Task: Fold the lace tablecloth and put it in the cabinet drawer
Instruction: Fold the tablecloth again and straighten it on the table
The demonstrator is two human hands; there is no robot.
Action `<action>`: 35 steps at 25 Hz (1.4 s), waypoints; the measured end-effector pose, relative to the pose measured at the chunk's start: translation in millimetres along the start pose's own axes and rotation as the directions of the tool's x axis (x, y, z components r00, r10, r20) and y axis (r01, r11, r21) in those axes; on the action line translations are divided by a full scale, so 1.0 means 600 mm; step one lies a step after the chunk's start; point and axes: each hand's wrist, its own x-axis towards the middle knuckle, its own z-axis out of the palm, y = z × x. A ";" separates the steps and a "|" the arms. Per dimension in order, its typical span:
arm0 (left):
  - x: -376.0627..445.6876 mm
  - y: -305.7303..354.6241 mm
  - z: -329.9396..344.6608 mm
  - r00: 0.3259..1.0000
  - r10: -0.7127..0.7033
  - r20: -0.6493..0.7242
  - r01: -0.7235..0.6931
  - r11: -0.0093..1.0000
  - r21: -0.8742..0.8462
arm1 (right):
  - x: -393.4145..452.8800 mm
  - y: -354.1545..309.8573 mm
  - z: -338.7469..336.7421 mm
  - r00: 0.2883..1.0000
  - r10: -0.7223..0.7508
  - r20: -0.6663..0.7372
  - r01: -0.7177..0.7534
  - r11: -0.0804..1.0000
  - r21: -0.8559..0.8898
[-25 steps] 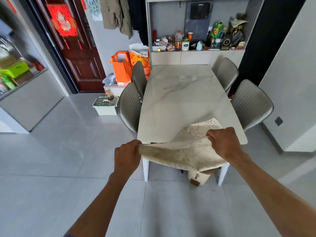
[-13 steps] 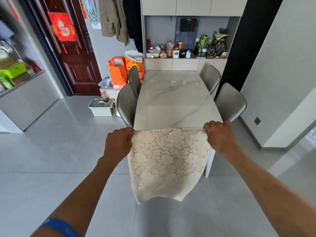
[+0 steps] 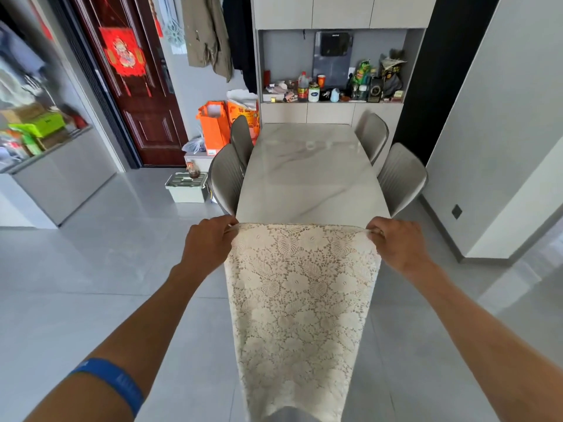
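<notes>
both hands (image 3: 210,245) (image 3: 396,245) hold the floral lace tablecloth (image 3: 300,300) hanging flat

A grey tiled floor (image 3: 91,284) spreads around a pale marble-topped counter (image 3: 307,178) with four grey chairs (image 3: 402,178) tucked along its sides. Behind it, a cluttered wall niche (image 3: 335,68) sits above closed cabinet fronts. A dark red door (image 3: 137,86) stands left, beside blurred shelving, possibly holding boxes.

tablecloth (image 3: 300,300) hangs between hands | table (image 3: 310,184) behind it | chairs (image 3: 227,178) flank table | cabinet (image 3: 332,112) beyond
</notes>
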 end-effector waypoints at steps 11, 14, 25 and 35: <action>0.162 0.026 -0.008 0.978 0.046 0.204 -0.009 0.984 -0.180 | 0.124 0.060 -0.055 0.966 0.138 0.218 -0.185 0.959 0.214; 0.240 0.009 -0.029 0.884 0.112 0.453 0.042 0.948 -0.315 | 0.177 0.074 -0.082 0.915 0.130 0.381 -0.279 0.887 0.368; 0.623 -0.087 0.060 0.735 0.112 0.669 0.339 0.793 -0.505 | 0.541 0.123 0.003 0.838 0.223 0.498 -0.496 0.691 0.525; 1.147 0.042 -0.023 0.847 -0.179 -0.501 -0.146 0.828 -0.542 | 1.123 0.063 -0.085 0.799 0.441 -0.409 -0.072 0.746 0.663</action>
